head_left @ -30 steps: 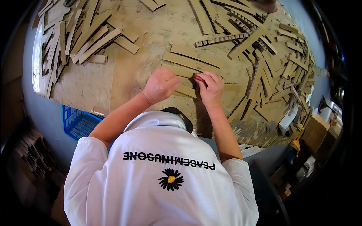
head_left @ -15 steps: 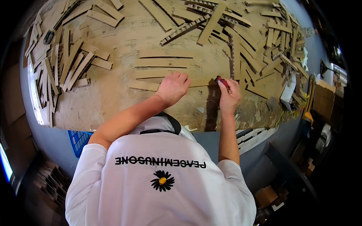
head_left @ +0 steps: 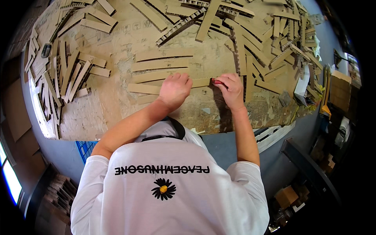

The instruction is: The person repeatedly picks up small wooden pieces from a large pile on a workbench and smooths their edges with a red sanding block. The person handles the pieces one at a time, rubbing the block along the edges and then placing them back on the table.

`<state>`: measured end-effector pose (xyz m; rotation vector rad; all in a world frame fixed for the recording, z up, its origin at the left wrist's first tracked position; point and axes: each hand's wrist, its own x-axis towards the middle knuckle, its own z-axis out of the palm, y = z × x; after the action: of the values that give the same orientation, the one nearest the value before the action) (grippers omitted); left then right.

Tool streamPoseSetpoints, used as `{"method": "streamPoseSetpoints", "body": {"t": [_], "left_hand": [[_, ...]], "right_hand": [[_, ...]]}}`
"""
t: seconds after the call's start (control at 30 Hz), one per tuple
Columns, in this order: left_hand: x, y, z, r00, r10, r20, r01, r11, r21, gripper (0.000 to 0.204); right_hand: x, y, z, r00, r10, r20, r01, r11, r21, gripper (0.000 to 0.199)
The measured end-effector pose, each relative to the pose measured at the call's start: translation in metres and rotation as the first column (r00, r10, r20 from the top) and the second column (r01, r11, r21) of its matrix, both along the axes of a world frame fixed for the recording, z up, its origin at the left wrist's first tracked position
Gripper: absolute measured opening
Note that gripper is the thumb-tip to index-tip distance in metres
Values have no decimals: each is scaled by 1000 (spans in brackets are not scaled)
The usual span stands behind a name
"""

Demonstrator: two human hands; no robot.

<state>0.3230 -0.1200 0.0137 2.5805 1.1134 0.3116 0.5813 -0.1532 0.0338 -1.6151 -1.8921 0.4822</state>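
Observation:
My left hand (head_left: pixel 175 91) lies across a tan cardboard strip (head_left: pixel 201 82), its fingers bent and pressed down on it. At that strip's right end, my right hand (head_left: pixel 231 92) is closed around a small red tool (head_left: pixel 216 81). Fingers cover most of the tool, so its kind and tip cannot be made out. Just beyond my left hand lie three more strips in a loose stack of rows: a far strip (head_left: pixel 164 54), a middle strip (head_left: pixel 160 64) and a nearer strip (head_left: pixel 150 77). Another strip (head_left: pixel 144 89) sticks out to the left of my left hand.
Piles of cardboard strips lie at the left (head_left: pixel 74 74), the back (head_left: pixel 207 23) and the right (head_left: pixel 288 47) of the cardboard-covered table (head_left: pixel 117 113). A dark small object (head_left: pixel 46 50) sits at the far left. A blue crate (head_left: pixel 85 149) shows below the table edge.
My right hand has moved slightly left with the red tool, and its fingers now cover more of it. My left hand stays on the strip. The whole view has shifted a little.

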Motion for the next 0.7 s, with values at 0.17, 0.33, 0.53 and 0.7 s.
{"method": "streamPoseSetpoints", "body": {"t": [0.17,0.33,0.53,0.7], "left_hand": [[4,-2,1,999,25,-38,-24,999,31,15],[5,-1,-2,997,34,-65,-33,999,18,17],[6,0,-4,997,28,-66,-30,999,-24,23],[0,1,6,998,56,23,-53,992,-112,23]], "right_hand": [[0,4,-2,999,45,-4,-45,999,-25,19],[0,2,-7,997,61,49,-61,998,4,21],[2,-1,-16,994,55,98,-59,998,33,23],[4,-1,-20,993,63,96,-68,996,50,23]]}}
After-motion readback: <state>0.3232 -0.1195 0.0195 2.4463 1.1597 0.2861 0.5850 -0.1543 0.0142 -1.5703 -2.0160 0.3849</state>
